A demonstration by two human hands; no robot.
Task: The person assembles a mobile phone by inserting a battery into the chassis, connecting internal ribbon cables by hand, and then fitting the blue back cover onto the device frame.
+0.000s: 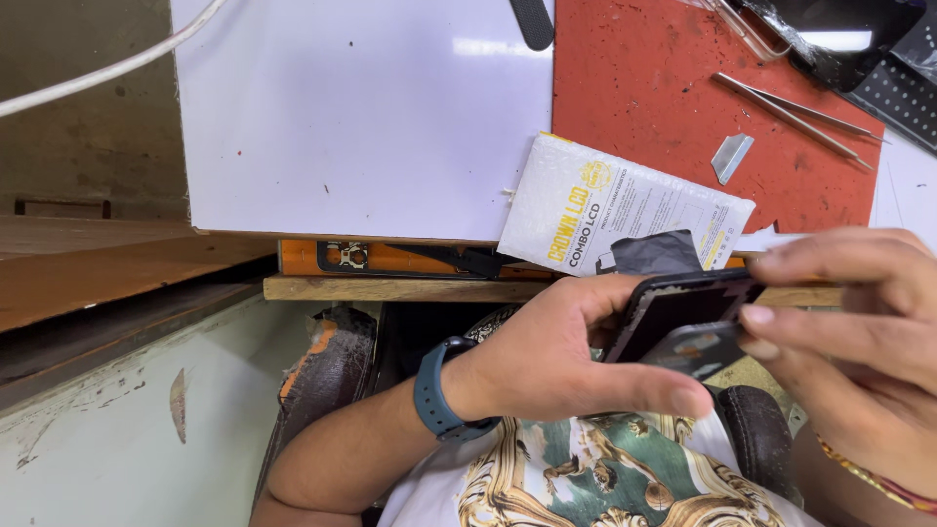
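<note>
**Bench and hands: items in view**

- Your left hand (556,356): fingers curled around a black phone (683,317), thumb stretched along its lower edge. A blue band (434,390) sits on that wrist.
- Phone: held tilted above your lap, just below the front edge of the bench, between both hands.
- Your right hand (859,332): fingers loosely bent and close together, fingertips touching the phone's right side. Whether they pinch anything cannot be told. A thin bracelet (869,478) circles that wrist.
- White padded envelope (615,210): lies on the bench just behind the phone, overlapping the white board (361,117) and the red mat (683,98).
- Black wrapper (654,254): rests on the envelope's near edge.
- Tweezers (795,112): lie on the red mat, well apart from your hands.
- Small metal blade (730,156): lies on the mat, near the tweezers.
- White cable (98,73): runs across the upper left corner.
</note>
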